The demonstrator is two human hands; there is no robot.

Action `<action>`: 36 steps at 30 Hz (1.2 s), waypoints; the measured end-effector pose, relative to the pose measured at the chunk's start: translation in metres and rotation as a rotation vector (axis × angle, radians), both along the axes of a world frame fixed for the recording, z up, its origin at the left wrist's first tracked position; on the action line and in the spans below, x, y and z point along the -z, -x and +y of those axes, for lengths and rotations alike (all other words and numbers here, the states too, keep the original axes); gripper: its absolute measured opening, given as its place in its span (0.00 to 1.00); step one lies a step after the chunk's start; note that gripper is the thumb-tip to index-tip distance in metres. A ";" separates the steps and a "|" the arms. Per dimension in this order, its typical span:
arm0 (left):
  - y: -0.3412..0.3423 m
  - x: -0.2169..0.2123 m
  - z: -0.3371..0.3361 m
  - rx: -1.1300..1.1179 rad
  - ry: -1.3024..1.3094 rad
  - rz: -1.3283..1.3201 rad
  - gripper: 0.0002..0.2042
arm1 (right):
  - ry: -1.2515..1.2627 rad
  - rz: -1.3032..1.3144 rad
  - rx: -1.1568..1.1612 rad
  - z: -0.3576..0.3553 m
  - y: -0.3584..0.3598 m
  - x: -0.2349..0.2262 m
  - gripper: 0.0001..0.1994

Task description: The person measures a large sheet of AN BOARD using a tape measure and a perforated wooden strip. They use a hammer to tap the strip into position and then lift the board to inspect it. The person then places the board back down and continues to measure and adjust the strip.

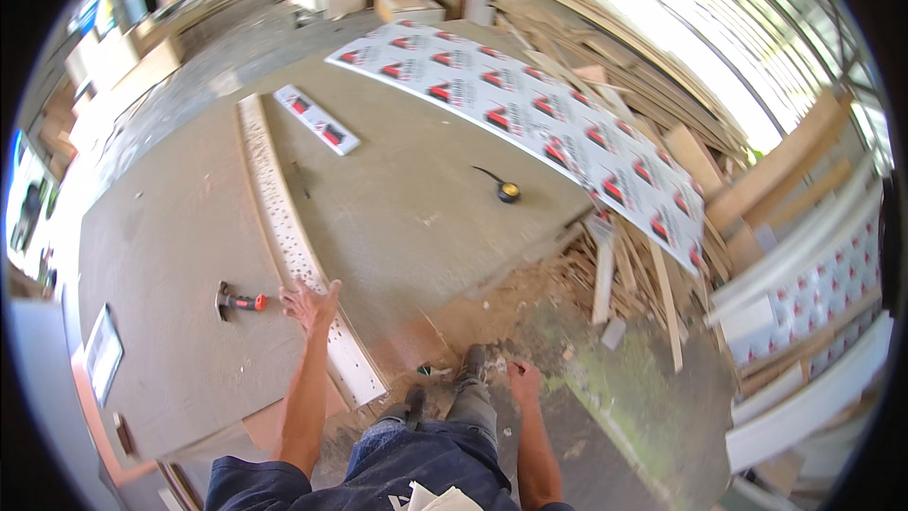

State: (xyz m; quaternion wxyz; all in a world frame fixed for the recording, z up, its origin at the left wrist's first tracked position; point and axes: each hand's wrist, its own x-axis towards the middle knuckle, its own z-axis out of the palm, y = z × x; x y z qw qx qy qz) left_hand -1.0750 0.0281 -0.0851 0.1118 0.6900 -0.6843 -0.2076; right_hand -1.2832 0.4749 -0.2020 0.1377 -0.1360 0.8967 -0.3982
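Observation:
My left hand (310, 305) is open, its fingers spread over a long white strip of board (284, 227) dotted with dark holes or spots. Whether the palm presses on it or just hovers, I cannot tell. Just left of my fingertips lies a hammer (242, 302) with a red and black handle. My right hand (524, 380) hangs by my right leg with the fingers drawn together. Anything inside them is too small to make out. The strip lies on a large grey-brown board surface (180, 237).
A tape measure (509, 191) with some tape out lies beyond the strip. Farther off are a short printed panel (317, 120) and a long white sheet with red print (511, 104). Wood offcuts (629, 270) litter the right. A tablet-like panel (104, 352) lies far left.

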 end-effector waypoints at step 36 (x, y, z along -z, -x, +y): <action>0.013 0.027 -0.008 -0.047 0.168 -0.133 0.43 | -0.298 0.682 -0.987 -0.781 0.229 -0.047 0.44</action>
